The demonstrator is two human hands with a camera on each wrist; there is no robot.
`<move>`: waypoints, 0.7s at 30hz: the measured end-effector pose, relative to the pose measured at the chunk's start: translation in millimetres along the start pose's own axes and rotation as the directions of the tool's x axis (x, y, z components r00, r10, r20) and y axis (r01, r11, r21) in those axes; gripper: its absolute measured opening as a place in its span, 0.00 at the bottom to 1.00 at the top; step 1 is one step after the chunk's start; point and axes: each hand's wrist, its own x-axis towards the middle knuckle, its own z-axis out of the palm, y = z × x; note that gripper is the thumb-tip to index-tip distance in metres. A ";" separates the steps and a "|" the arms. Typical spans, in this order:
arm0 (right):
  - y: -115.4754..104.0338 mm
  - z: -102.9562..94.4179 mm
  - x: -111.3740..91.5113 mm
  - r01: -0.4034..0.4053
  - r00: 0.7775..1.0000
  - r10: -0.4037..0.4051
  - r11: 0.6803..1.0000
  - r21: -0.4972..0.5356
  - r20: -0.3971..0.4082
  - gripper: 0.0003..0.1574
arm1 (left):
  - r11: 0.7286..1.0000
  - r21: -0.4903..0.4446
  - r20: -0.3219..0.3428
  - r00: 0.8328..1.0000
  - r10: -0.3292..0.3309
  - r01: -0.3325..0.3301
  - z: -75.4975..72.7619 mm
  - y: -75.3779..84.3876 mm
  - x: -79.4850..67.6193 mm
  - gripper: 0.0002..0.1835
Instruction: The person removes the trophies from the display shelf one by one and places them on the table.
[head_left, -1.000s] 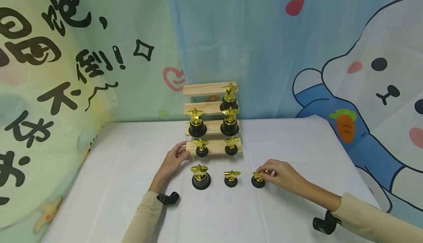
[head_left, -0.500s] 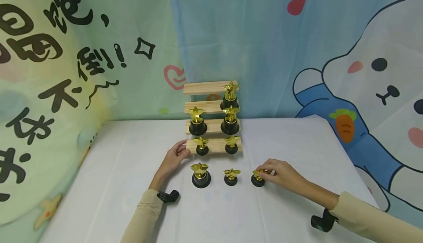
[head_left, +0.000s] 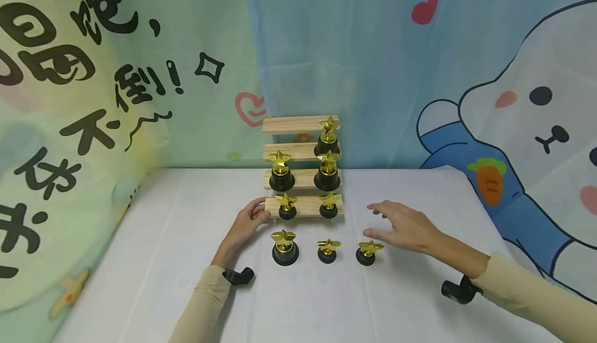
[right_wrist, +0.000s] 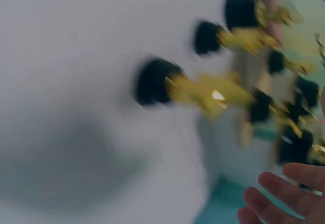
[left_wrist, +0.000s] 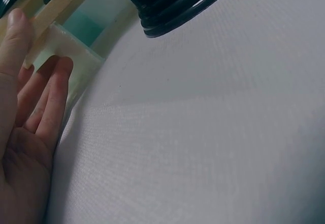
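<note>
My left hand point(head_left: 248, 224) holds the left end of the bottom plank of a tiered wooden display stand point(head_left: 305, 206). In the left wrist view, the thumb point(left_wrist: 15, 43) lies against the plank and the fingers reach behind it by a clear side panel point(left_wrist: 76, 56). My right hand point(head_left: 410, 227) hovers with nothing in it, fingers spread, just above and right of a small gold star trophy point(head_left: 366, 254) on a black base. Left of that one stand another small trophy point(head_left: 327, 252) and a bigger trophy point(head_left: 285, 248), all upright on the table.
The stand carries several star trophies: one on the right of the second plank point(head_left: 328, 137), two on the third point(head_left: 281, 173), two on the bottom. White cloth covers the table point(head_left: 196, 193). A printed curtain point(head_left: 373, 73) hangs close behind.
My right hand has let go of the rightmost small trophy and risen up and to the right, fingers spreading. That trophy stays standing on the table. The left hand keeps its place.
</note>
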 end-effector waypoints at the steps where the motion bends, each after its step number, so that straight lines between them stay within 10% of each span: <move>1: 0.6 -7.2 5.5 0.001 1.000 -0.001 1.000 -0.008 -0.016 0.48 | 1.000 -0.004 0.004 1.000 -0.004 0.004 -0.1 0.2 0.1 0.31; 9: 10.5 -70.4 76.0 0.045 0.987 -0.020 0.987 0.155 -0.158 0.40 | 1.000 0.004 0.000 1.000 -0.002 0.002 -1.4 -9.9 4.9 0.31; 21: 0.3 -107.4 170.9 0.091 0.991 -0.049 0.933 0.348 -0.128 0.41 | 1.000 0.023 -0.031 0.999 -0.005 0.006 2.0 -27.0 12.3 0.32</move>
